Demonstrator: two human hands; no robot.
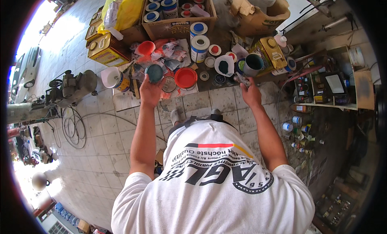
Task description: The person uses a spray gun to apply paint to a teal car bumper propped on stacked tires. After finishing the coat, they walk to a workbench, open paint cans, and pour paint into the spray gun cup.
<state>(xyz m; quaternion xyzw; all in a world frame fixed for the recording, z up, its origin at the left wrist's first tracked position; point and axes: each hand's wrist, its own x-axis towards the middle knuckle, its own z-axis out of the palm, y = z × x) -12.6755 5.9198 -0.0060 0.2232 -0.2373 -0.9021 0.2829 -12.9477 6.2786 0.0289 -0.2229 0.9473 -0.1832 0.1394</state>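
Left hand (150, 91) under teal lid (154, 72)

A single head-worn fisheye looks steeply down from above the person's shoulders, close to both arms, facing the paint tins (199, 42) on the tiled floor (105, 141).

left hand (150, 91) raised gripping, right hand (250, 93) clenched

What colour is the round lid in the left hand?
Dark teal round lid, in the left hand; head view.
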